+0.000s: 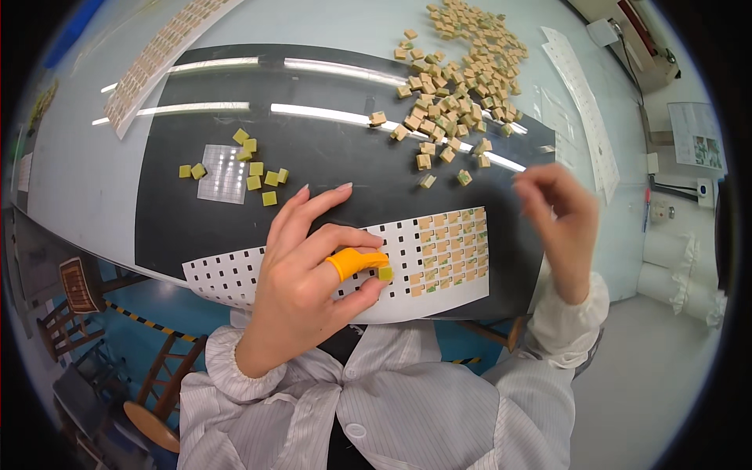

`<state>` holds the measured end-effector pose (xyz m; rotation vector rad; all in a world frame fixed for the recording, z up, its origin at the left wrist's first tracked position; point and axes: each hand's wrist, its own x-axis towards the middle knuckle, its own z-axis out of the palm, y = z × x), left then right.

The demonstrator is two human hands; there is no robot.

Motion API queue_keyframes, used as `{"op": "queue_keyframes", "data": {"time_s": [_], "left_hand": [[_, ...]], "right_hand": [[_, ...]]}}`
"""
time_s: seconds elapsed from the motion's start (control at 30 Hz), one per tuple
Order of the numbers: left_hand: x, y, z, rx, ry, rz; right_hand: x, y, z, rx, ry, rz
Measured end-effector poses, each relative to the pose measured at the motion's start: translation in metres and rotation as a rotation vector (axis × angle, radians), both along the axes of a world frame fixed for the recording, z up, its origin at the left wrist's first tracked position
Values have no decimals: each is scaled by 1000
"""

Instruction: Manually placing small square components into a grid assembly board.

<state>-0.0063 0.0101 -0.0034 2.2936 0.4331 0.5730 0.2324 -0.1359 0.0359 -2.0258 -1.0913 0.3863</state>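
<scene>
Left hand point(301, 274) pinches the green cube point(385, 273) between thumb and orange cap point(348, 263), at the hand's 3 o'clock, over the card point(439, 302); align it squarely with the card's rows. Right hand point(562, 213), towards 2 o'clock, has curled fingers; whether they hold anything, I cannot tell

Hazard tape point(149, 320) and smock point(427, 399) suggest a workshop.
</scene>
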Motion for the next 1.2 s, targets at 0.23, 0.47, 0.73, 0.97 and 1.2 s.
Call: {"op": "queue_keyframes", "data": {"time_s": [0.23, 0.47, 0.73, 0.97, 1.2], "left_hand": [[2, 0, 1, 16, -19, -23], [2, -1, 3, 36, 1, -16], [2, -1, 0, 34, -34, -11], [1, 0, -1, -6, -44, -8], [0, 0, 0, -17, -56, -8]], "right_hand": [[-93, -13, -14, -17, -222, 235], [-104, -19, -18, -15, -266, 185], [-108, -16, -18, -21, -275, 122], [-97, -8, -7, -102, -157, 144], [-72, 22, 19, -302, 710, 166]]}}
